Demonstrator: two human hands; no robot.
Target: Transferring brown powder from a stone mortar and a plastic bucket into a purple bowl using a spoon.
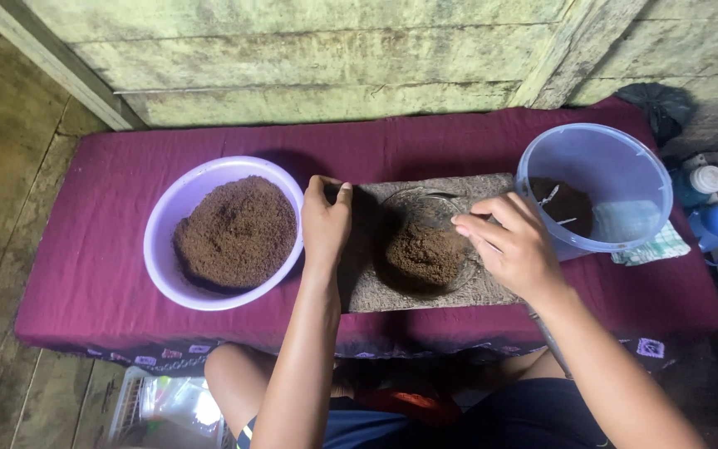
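While left hand (326,220) grips stone slab (425,245) edge at 9 o'clock, fingers curled over, steadying it, we work brown powder mound (425,254) at slab centre; right hand (513,245) fingers together, pinching small tool; purple bowl (168,224) further left.

Both hands (326,220) (513,245) at a wooden block (376,283) bearing brown powder (425,254)

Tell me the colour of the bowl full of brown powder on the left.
Pale purple bowl, clearest in the head view.
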